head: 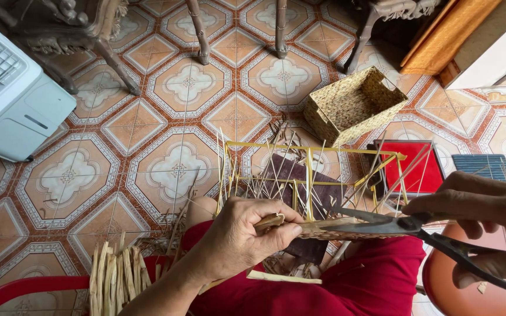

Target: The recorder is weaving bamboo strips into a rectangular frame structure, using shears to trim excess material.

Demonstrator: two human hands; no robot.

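Trimming a strip [276, 221] at the half-woven basket [308, 193] on the lap — left hand [238, 237] pinching it, right hand [487, 225] closed on the scissors [417, 229], blades parted — next probably a careful snip.

Illumination is bright, soft daylight, even across the tiled floor [147, 117]. Light appears strongest at the upper right. Shadows are faint and diffuse; those under the chair legs [200, 35] are short and pale. The glazed tiles show mild sheen, without hard glare. Focus is sharp at centre. The right hand [487, 225] and the scissors [428, 234] near the lens are slightly soft. Wide-angle distortion bends tile lines toward the frame edges.
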